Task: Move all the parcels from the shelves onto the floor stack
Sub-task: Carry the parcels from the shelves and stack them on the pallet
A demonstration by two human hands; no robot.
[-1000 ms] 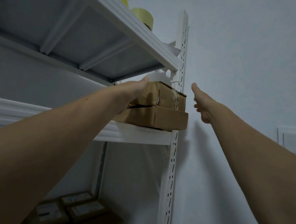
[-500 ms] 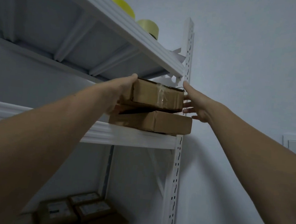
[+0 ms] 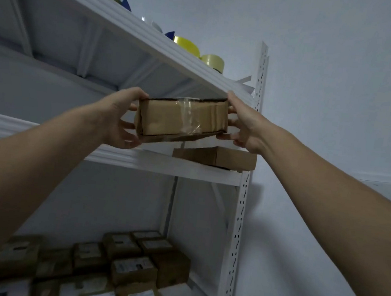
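Note:
A brown cardboard parcel (image 3: 180, 119) with clear tape across it is held in the air, in front of the middle shelf (image 3: 159, 164). My left hand (image 3: 123, 117) grips its left end and my right hand (image 3: 242, 126) grips its right end. Below it a flatter brown parcel (image 3: 215, 157) lies on the middle shelf at its right end, against the upright. Several labelled parcels (image 3: 131, 258) sit on the lower shelf.
The top shelf (image 3: 152, 38) hangs just above the held parcel and carries yellow tape rolls (image 3: 199, 52). The white slotted shelf upright (image 3: 246, 176) stands at the right. A plain wall fills the right side, with a white panel (image 3: 379, 189) on it.
Both hands closed on the top parcel and lifted it off the lower one, out toward me and to the left. The flatter parcel stays on the shelf.

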